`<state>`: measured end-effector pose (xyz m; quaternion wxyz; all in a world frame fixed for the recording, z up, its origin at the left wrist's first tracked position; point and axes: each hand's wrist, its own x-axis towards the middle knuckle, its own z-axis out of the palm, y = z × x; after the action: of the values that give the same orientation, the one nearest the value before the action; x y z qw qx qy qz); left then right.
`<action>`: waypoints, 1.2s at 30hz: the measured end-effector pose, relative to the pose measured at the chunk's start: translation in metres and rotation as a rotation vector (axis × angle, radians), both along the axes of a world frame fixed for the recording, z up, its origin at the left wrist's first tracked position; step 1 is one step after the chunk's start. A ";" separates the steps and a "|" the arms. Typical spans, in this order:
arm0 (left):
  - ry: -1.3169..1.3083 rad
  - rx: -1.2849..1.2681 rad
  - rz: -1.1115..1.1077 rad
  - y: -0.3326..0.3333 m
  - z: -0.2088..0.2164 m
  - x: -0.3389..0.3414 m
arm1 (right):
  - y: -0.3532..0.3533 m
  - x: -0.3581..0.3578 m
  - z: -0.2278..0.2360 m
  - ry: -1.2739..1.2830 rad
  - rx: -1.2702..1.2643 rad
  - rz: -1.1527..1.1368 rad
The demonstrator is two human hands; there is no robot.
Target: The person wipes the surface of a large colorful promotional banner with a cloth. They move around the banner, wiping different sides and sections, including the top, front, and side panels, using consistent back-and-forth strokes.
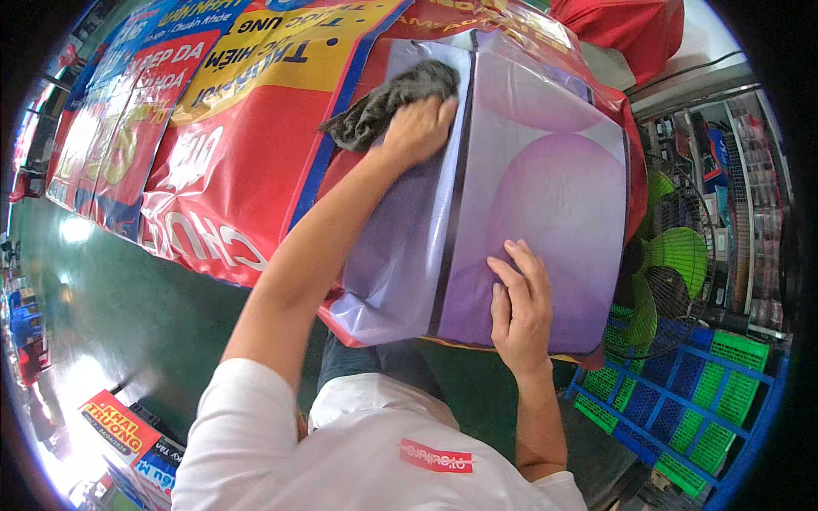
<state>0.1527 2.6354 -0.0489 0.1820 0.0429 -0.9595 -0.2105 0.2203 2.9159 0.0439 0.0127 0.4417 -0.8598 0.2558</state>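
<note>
Cloth: the dark grey cloth (362,109) lies bunched on the far part of the purple sheet (554,221), left of the black strip (457,170).
Left hand: the left hand (419,128) is closed on the cloth, arm stretched far forward, knuckles up near the strip.
Right hand: the right hand (521,311) is empty, fingers spread and slightly bent over the sheet's near right part; whether it bears weight there, I cannot tell.
Wiping: this looks like wiping; a flatter, folded cloth would probably cover more evenly than this loose bunch, and its trailing end could drag.
Bracing: the right palm set flat would likely keep the sheet from creeping under each stroke.
Creases: the sheet ripples at its near left corner, so light strokes running along the strip seem safer than ones across it.
Near edge: the sheet ends just in front of the person's body, well short of the left hand.
Left side: the red banner (247,162) adjoins the sheet, a broad surface for the cloth to swing over; green floor (128,289) shows beyond its near edge.
Right side: tighter, with the fan (682,264) just beyond the sheet's edge and the blue rack (682,379) below it; the right elbow should mind both.
</note>
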 end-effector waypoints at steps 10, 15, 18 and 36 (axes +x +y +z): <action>0.289 1.506 0.465 -0.012 0.090 0.245 | -0.002 0.000 0.002 -0.010 -0.031 -0.034; -0.269 0.375 0.133 0.019 0.061 0.180 | -0.004 0.001 0.005 -0.020 -0.037 -0.037; 0.087 -0.118 0.184 0.024 0.006 0.108 | -0.003 0.002 0.006 -0.037 -0.040 -0.047; -0.484 0.127 -0.040 0.001 0.013 0.160 | 0.000 0.001 0.004 -0.022 -0.053 -0.100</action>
<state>0.3125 2.6362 -0.0360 -0.0601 0.0845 -0.9607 -0.2576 0.2209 2.9160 0.0479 0.0275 0.3949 -0.8738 0.2826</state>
